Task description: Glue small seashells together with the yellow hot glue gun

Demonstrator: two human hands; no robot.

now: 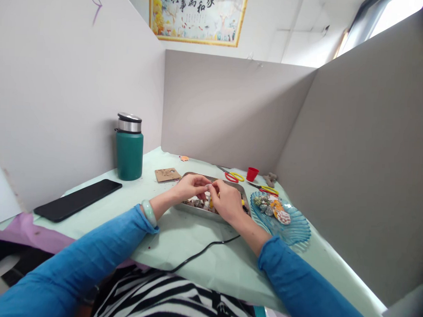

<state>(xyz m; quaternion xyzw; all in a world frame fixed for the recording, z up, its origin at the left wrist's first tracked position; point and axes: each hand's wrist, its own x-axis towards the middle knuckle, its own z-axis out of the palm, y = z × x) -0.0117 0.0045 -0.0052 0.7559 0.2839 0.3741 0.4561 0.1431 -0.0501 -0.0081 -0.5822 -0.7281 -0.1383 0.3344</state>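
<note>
Over a shallow metal tray (199,212), my left hand (193,185) and my right hand (226,199) meet with their fingertips together. Both are closed in a pinch around something small and pale near the thumbs, too small to name. Below the hands, the tray holds a jumble of small white, brown, yellow and dark pieces, partly covered by my fingers. To the right of my right hand is a blue scalloped glass plate (295,230) bearing several small decorated pieces (277,211), some orange, white and greenish.
A green bottle (129,155) and a black phone-like slab (80,199) lie to the left. Behind the tray are a brown card (167,175), red-and-yellow scissors (234,177), more scissors (268,190) and a red cup (252,174). A black cable (207,247) crosses in front. Grey partitions (231,108) enclose the table.
</note>
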